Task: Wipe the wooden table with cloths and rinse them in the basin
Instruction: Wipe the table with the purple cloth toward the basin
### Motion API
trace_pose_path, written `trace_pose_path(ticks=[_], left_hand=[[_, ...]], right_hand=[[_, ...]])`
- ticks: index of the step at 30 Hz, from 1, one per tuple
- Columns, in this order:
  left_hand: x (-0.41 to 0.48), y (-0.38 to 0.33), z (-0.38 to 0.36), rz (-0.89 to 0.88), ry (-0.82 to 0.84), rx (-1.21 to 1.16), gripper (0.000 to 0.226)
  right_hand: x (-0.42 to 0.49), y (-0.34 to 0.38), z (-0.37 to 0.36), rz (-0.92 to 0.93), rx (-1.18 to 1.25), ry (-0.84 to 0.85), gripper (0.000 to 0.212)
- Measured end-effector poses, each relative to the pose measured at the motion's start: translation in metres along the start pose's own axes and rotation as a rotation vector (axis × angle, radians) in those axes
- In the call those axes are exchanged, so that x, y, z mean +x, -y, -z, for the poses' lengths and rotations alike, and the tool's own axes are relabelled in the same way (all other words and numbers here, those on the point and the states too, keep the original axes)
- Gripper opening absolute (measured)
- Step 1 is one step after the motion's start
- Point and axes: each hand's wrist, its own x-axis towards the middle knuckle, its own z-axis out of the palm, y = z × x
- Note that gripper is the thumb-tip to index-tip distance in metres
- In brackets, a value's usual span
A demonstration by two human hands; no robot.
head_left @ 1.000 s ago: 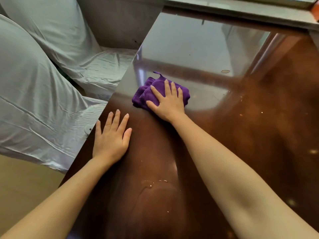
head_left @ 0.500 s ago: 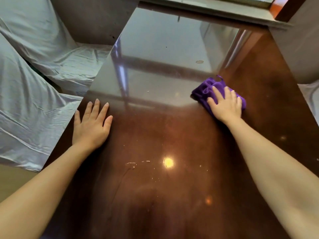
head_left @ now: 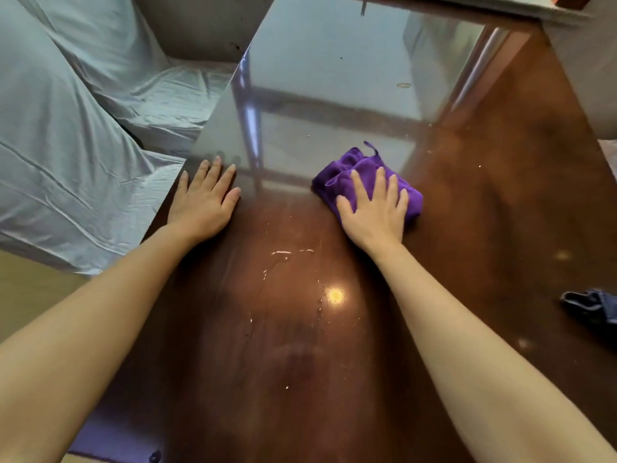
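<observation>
A glossy dark wooden table (head_left: 300, 345) fills most of the view, with water streaks near its middle. A crumpled purple cloth (head_left: 347, 172) lies on it, slightly right of centre. My right hand (head_left: 374, 208) presses flat on the cloth, fingers spread over its near half. My left hand (head_left: 205, 195) rests flat on the bare wood at the table's left edge, fingers apart, holding nothing. No basin is in view.
Furniture draped in pale blue-grey sheets (head_left: 66, 145) stands along the table's left side. A dark blue cloth (head_left: 594, 305) lies at the table's right edge. A ledge (head_left: 467, 5) runs along the far end.
My right hand slid the purple cloth from the left to the right side, then back toward the centre. My left hand has stayed planted at the left edge.
</observation>
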Motion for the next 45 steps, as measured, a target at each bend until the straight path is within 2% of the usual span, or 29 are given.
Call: trace_pose_path(ticks=[7, 14, 19, 23, 26, 29, 34, 39, 45], left_hand=[[-0.060, 0.017, 0.000, -0.035, -0.013, -0.007, 0.054], [-0.123, 0.021, -0.008, -0.014, -0.051, 0.006, 0.054], [-0.145, 0.025, -0.011, -0.007, -0.047, 0.003, 0.064], [-0.158, 0.031, -0.017, 0.008, -0.055, -0.004, 0.063], [-0.171, 0.033, -0.019, 0.010, -0.073, -0.021, 0.065], [-0.179, 0.034, -0.020, -0.003, -0.087, -0.035, 0.067], [-0.181, 0.035, -0.023, -0.010, -0.085, 0.024, 0.059], [-0.181, 0.032, -0.020, -0.008, -0.073, 0.020, 0.058], [-0.208, 0.037, -0.022, 0.036, -0.066, -0.025, 0.058]], right_hand=[[-0.041, 0.053, -0.013, 0.201, 0.026, 0.044, 0.060], [-0.120, 0.051, -0.013, 0.426, 0.007, 0.052, 0.058], [-0.134, 0.043, -0.009, 0.358, 0.052, 0.040, 0.051], [-0.083, 0.066, -0.008, 0.222, 0.082, 0.011, 0.049], [-0.038, 0.091, -0.008, 0.203, 0.110, 0.043, 0.048], [-0.005, 0.120, -0.013, 0.267, 0.091, 0.121, 0.050], [0.004, 0.152, -0.023, 0.481, 0.008, 0.188, 0.053], [-0.023, 0.134, -0.022, 0.592, -0.008, 0.178, 0.051], [-0.076, 0.103, -0.017, 0.624, 0.016, 0.179, 0.050]])
